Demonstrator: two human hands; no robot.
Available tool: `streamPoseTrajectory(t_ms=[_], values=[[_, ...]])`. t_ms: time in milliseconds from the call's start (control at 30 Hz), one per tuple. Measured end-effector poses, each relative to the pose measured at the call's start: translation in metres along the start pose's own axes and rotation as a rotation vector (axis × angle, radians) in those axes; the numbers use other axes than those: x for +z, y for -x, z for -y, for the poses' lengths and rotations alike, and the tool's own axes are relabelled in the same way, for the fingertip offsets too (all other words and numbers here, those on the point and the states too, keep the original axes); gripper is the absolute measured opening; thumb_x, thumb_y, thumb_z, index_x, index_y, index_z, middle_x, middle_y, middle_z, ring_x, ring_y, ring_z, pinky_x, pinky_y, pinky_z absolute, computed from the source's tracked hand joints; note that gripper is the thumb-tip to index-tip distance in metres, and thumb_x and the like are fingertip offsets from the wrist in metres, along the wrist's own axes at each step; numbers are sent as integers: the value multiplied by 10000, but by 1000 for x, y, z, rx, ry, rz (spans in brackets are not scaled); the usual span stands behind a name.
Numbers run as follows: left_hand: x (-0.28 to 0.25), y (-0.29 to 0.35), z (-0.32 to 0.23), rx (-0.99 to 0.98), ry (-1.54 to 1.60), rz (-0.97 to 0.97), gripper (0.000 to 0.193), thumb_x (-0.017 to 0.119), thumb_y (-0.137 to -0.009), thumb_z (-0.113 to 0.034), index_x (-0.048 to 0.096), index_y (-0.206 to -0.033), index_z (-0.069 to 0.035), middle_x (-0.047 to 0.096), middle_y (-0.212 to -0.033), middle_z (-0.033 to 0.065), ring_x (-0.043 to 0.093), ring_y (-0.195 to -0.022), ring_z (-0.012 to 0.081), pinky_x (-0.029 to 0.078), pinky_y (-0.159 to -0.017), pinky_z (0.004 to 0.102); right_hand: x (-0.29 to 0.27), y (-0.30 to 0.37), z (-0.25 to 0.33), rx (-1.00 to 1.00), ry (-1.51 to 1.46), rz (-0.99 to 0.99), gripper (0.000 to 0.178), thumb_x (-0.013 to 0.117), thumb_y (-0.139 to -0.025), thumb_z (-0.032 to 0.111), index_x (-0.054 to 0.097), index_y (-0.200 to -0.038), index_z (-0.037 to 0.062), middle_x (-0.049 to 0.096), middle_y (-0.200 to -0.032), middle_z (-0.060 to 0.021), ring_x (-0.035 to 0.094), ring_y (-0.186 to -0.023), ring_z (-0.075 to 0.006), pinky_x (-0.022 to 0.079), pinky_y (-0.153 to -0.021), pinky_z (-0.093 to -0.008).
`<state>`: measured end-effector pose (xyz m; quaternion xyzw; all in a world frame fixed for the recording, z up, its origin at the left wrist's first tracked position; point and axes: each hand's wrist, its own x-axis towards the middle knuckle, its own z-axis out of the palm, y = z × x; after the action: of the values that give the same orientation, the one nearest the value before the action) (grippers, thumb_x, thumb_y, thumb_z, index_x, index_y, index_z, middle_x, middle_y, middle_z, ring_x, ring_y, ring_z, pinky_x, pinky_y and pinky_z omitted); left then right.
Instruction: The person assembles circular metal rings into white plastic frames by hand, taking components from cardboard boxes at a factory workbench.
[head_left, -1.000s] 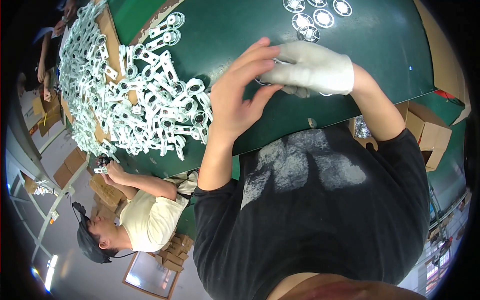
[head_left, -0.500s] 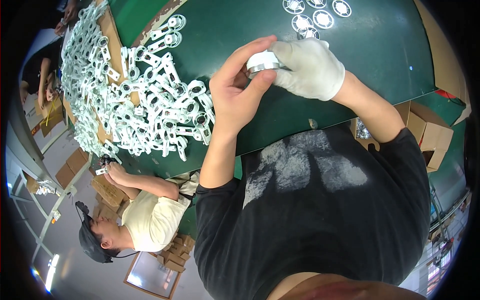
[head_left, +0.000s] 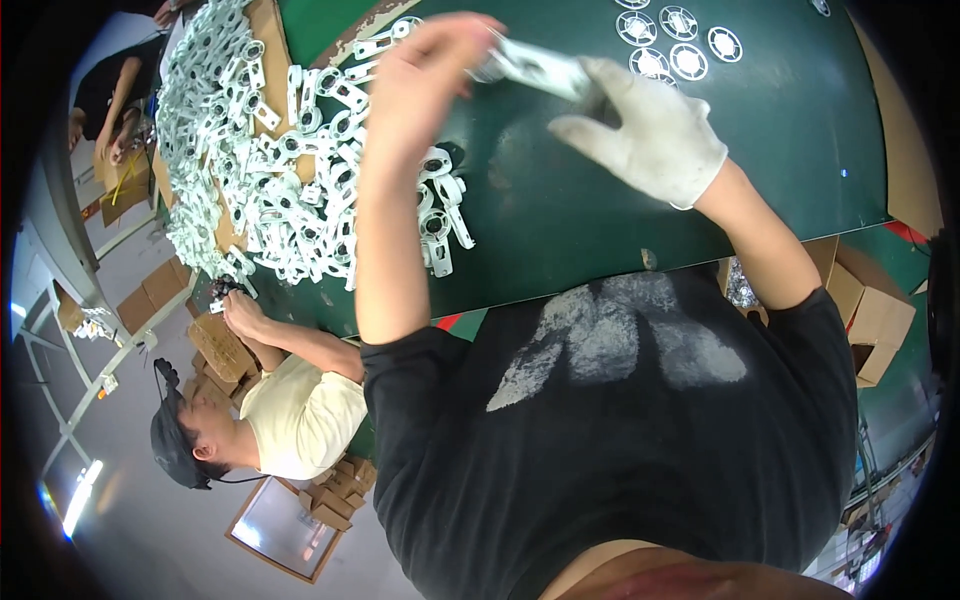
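A long white plastic part [head_left: 540, 70] with a rounded end is held up over the green table by my left hand [head_left: 425, 80], which is bare and slightly blurred. The fingers of that hand close round the part's left end. My right hand [head_left: 655, 130], in a white glove, is at the part's other end with thumb and fingers spread apart. Its fingertips are close to that end; I cannot tell if they touch. To the left of my left forearm lies a big heap of similar white parts [head_left: 300, 220], each with a ring-shaped end.
Several round white spoked discs [head_left: 688, 61] lie on the green table [head_left: 560, 210] at the far right. Cardboard boxes [head_left: 865, 300] stand by the right edge. At the left, a person in a cream shirt [head_left: 305, 420] handles a small part; another person's arms [head_left: 120, 110] show farther back.
My hands have moved from close together round a short-looking white piece with a metallic band. The left has gone up and left, the right has spread open, and the long part now shows between them.
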<state>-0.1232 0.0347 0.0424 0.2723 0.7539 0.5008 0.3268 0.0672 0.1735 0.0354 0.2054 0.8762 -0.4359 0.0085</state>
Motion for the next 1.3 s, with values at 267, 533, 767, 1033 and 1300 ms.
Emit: streamPoseTrajectory(t_ms=[267,533,767,1033,1300], values=[[-77,-69,32,367,-848,-252,593,854,-780,-430,706,-1224,-65,665,-1246,183,666,-1106,345,535,-939,426,0,-11,-22,-71,-92,-136,422,609,-977,391,638,-1279,98,751,-1027,-67,715,-974,-278,556,-848,-406],[-26,-41,4,425,-612,-196,408,816,-840,-166,698,-1206,-29,727,-1034,120,705,-954,267,552,-867,360,0,-28,-46,-480,60,-628,385,733,-915,246,667,-1250,68,744,-1009,-137,744,-932,-238,575,-817,-342],[86,19,-18,360,134,70,517,702,-934,16,517,-1417,34,572,-1381,116,607,-1212,193,536,-973,303,-37,-18,-45,-275,-89,-321,397,702,-893,205,622,-1261,76,684,-1071,-167,690,-920,-365,560,-813,-417],[136,32,30,608,-795,13,469,844,-758,-244,697,-1191,-140,575,-1237,83,584,-1022,282,514,-821,399,-53,-26,-65,-376,-413,-642,312,677,-968,217,661,-1197,6,710,-1049,-145,685,-912,-242,536,-805,-354],[133,31,47,675,-785,-116,349,861,-773,-211,676,-1035,-73,661,-1001,45,636,-858,227,549,-754,359,-46,-23,-51,-91,-322,-519,332,712,-943,222,658,-1196,13,736,-1000,-162,734,-883,-256,563,-768,-354]])
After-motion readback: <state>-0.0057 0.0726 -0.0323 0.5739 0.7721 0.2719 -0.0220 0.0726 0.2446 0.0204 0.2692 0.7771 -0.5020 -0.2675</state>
